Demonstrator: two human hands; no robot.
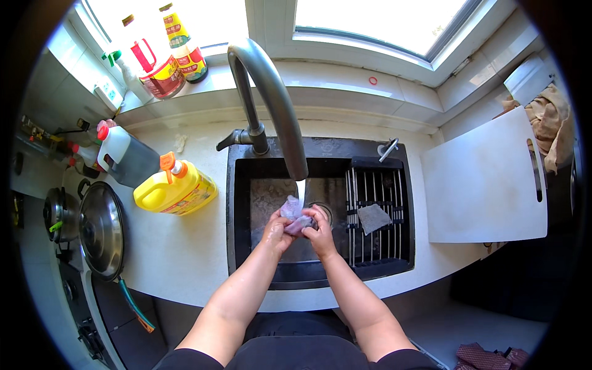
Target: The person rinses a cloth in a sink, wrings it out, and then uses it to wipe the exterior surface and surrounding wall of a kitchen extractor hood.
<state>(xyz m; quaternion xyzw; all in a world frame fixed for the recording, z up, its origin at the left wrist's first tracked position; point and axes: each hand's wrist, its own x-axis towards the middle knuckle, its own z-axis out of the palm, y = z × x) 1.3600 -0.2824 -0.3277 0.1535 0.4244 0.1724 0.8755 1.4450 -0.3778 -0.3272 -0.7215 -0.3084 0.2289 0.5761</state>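
A wet, pale pink-purple cloth (291,206) is bunched up between my two hands over the dark sink (235,216). My left hand (277,230) grips its left side with curled fingers. From the right, my right hand (320,234) pinches the same cloth. A stream of water (301,191) falls onto it from the grey curved faucet (277,92). Part of the cloth is hidden by my fingers. Just behind my right hand, the round drain (322,209) shows in the sink floor.
A slatted metal rack (371,246) spans the sink's right side, with a grey scouring pad (374,219) on it. Left stand a yellow jug (179,190), a dark-liquid jug (132,157) and a lidded pan (102,228). A white cutting board (481,185) is at right; bottles (188,58) line the sill.
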